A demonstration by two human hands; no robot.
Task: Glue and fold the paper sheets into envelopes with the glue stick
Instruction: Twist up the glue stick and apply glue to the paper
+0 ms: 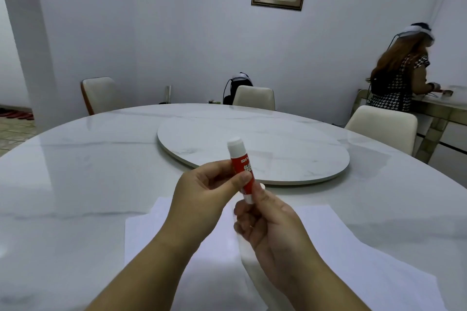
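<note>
The table [75, 184] lies bare along its left and right edges, open to a reaching hand. The paper sheets [341, 247] cover the near edge, flat and low. The raised turntable [252, 149] fills the centre. Chairs [255, 97] stand close along the far edge.

Paper sheets [353, 247] are lying on the table's [75, 184] near edge; the turntable [278, 149] is sitting behind them; chairs [255, 97] are standing beyond.
</note>
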